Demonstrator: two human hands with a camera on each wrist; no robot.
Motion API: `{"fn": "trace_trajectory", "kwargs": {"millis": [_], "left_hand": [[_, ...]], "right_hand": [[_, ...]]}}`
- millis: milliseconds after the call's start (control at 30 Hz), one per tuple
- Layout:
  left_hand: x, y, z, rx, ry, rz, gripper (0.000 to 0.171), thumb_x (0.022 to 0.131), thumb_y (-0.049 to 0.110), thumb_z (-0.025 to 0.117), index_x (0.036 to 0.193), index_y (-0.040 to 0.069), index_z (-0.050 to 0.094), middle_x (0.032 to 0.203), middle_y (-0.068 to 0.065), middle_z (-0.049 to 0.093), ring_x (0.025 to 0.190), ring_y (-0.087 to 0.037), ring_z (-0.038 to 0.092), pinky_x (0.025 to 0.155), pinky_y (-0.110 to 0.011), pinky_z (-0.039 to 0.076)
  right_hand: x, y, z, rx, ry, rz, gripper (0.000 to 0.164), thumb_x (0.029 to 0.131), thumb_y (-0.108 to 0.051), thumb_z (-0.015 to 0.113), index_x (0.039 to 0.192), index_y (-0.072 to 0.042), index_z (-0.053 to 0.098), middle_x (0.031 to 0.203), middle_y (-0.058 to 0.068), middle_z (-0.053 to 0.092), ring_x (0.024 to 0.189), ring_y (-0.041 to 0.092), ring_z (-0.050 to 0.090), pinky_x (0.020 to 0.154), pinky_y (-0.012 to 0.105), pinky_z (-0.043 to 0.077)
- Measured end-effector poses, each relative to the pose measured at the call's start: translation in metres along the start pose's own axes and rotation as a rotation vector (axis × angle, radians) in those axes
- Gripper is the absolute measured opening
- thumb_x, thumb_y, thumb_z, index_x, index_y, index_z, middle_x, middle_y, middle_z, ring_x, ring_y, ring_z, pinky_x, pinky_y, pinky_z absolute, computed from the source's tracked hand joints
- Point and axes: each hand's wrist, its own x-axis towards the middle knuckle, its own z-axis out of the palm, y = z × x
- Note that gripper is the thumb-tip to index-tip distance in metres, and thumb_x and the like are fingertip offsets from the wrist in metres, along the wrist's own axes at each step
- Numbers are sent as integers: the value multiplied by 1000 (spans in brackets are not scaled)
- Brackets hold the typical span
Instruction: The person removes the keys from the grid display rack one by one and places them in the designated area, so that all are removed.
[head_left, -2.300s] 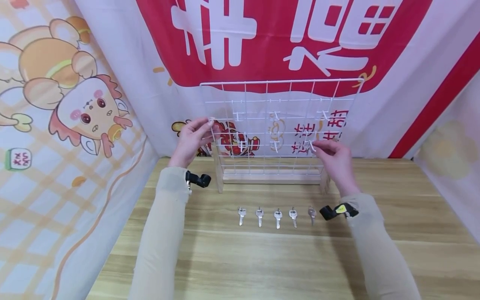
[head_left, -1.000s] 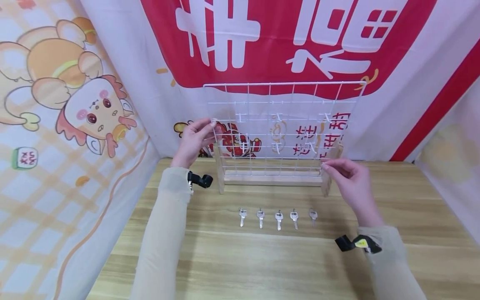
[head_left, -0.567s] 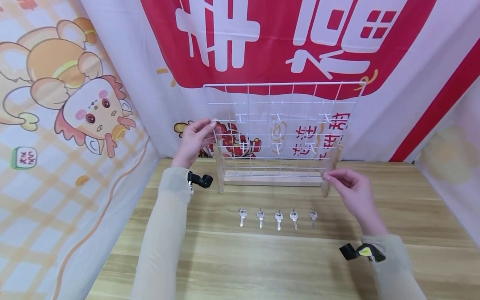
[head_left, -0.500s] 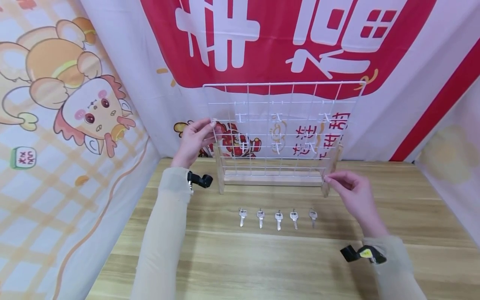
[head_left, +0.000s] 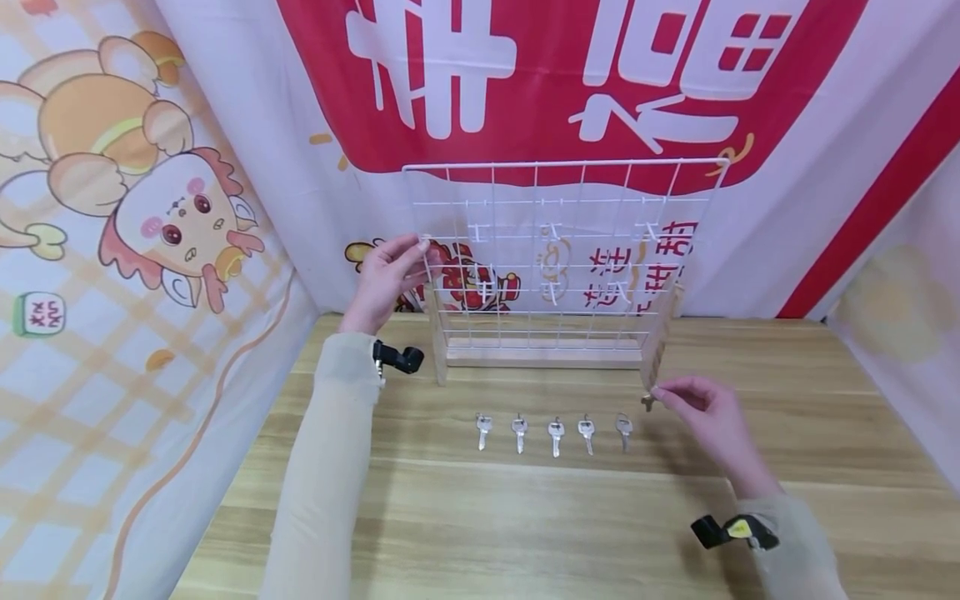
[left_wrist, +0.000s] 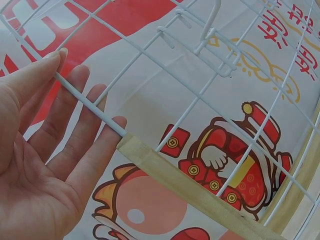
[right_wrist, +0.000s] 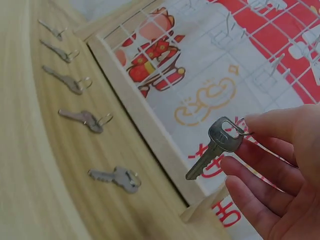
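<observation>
A white wire grid rack [head_left: 543, 358] on a wooden stand rises at the back of the table. My left hand [head_left: 386, 279] pinches its left edge wire [left_wrist: 106, 118] between thumb and forefinger; the other fingers reach behind, just above the wooden post. At the rack's lower right, my right hand [head_left: 708, 412] pinches the small ring of a silver key [right_wrist: 215, 145], which dangles blade down above the table. White hooks [head_left: 553, 292] sit on the grid in two rows, with no key seen on them. Several more keys [head_left: 556, 433] lie in a row before the rack.
The keys rest on a wood-grain table [head_left: 510, 525], each with a small ring. A white and red printed cloth [head_left: 540, 100] hangs close behind the rack. Another patterned cloth [head_left: 150, 333] borders the left side.
My right hand has come down from the lower right hook, past the right post, to just above the table; the key under its fingers now shows. My left hand stays at the rack's edge.
</observation>
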Motion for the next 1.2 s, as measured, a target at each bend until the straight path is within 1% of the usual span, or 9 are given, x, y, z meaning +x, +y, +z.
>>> {"fn": "trace_trajectory", "kwargs": {"millis": [100, 200, 400, 500, 567, 733, 867, 1100, 1200], "left_hand": [[1, 0, 0, -9, 5, -7, 46, 99, 23, 70, 132, -8, 58, 117, -24, 69, 109, -39, 68, 99, -49, 53], [1, 1, 0, -7, 11, -14, 45, 100, 22, 70, 131, -8, 59, 115, -22, 70, 108, -39, 68, 100, -50, 52], [0, 2, -2, -14, 7, -11, 36, 99, 23, 70, 126, -1, 66, 118, -25, 68, 109, -39, 68, 102, -57, 48], [-1, 2, -3, -23, 10, -14, 28, 99, 23, 71, 120, 4, 70, 117, -25, 69, 104, -35, 70, 102, -57, 47], [-1, 2, -3, -24, 6, -11, 29, 99, 22, 70, 121, 3, 69, 117, -24, 69, 102, -31, 71, 102, -58, 47], [0, 2, -2, -14, -5, -5, 38, 99, 22, 70, 128, -3, 63, 113, -19, 71, 102, -31, 71, 102, -57, 48], [-1, 3, -2, -1, 0, -3, 40, 99, 23, 71, 128, -3, 63, 113, -19, 71, 103, -31, 71, 102, -56, 49], [-1, 2, -4, -2, 10, -13, 40, 99, 24, 70, 129, -2, 64, 120, -25, 67, 109, -38, 68, 102, -54, 49], [-2, 2, -4, -4, 13, -18, 38, 100, 23, 69, 128, -2, 64, 118, -23, 69, 107, -35, 69, 102, -53, 50]], "right_hand": [[-4, 10, 0, -2, -4, 1, 32, 99, -32, 71, 112, -3, 72, 109, 13, 72, 93, 8, 66, 79, 14, 53], [-7, 20, 0, 5, -15, 17, 32, 99, -31, 71, 112, -1, 72, 108, 14, 73, 91, 7, 67, 79, 14, 52], [-7, 35, 1, 27, -84, 118, 35, 99, -28, 71, 118, 2, 70, 107, 16, 73, 87, 14, 71, 76, 20, 56], [-6, 40, 3, 45, -106, 160, 35, 99, -24, 71, 120, 5, 68, 107, 18, 73, 85, 18, 72, 74, 25, 60], [-5, 42, 6, 42, -106, 167, 34, 99, -22, 71, 119, 6, 68, 106, 18, 73, 85, 19, 72, 74, 26, 61], [-4, 46, 11, -55, -88, 138, 29, 98, -18, 72, 115, 5, 70, 101, 16, 74, 81, 18, 71, 70, 24, 59], [-3, 45, 14, -136, -73, 121, 27, 98, -20, 73, 112, 3, 72, 97, 13, 74, 78, 19, 69, 67, 25, 58], [3, 44, 16, -246, -59, 115, 28, 98, -29, 73, 111, -4, 76, 98, 8, 74, 84, 19, 66, 74, 34, 53], [6, 46, 17, -262, -57, 110, 28, 98, -30, 73, 111, -5, 76, 99, 8, 74, 88, 22, 65, 77, 37, 52]]}}
